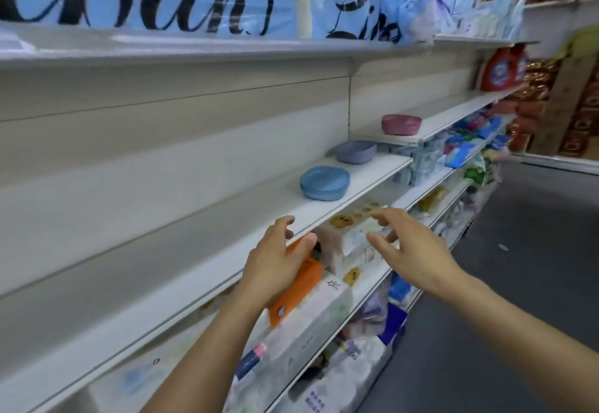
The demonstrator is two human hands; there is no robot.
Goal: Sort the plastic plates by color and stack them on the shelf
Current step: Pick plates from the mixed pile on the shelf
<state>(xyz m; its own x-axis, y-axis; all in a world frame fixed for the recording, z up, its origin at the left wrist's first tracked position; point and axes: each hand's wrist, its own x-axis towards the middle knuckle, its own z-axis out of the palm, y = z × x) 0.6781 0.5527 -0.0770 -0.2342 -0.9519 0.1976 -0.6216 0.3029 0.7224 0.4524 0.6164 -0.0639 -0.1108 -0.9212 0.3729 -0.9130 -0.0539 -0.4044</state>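
— Blue plates [324, 183] sit nearest on the white shelf [372, 172]. The greyish-purple stack [355, 151] is further along, and the pink stack [401, 124] is on the next section, a step higher. Three colours, each pile well apart from the others.

— And the hands carry nothing, as far as I can see. The left hand [275, 260] hangs just below the shelf edge, fingers loosely curved and apart. The right hand [408, 250] is beside it, fingers spread, thumb out. Both hover over the tissue packs [353, 241] on the lower shelf.

— I'd guess it's a reach toward the blue pile, perhaps to square it up. I can't see any loose plates.

— If so, take the stack from both sides at the rim, palms facing, and nudge rather than lift. Light plastic probably slides easily on that smooth board.

— And mind the orange pack [301, 283] by the left thumb; a knock could drag it out.
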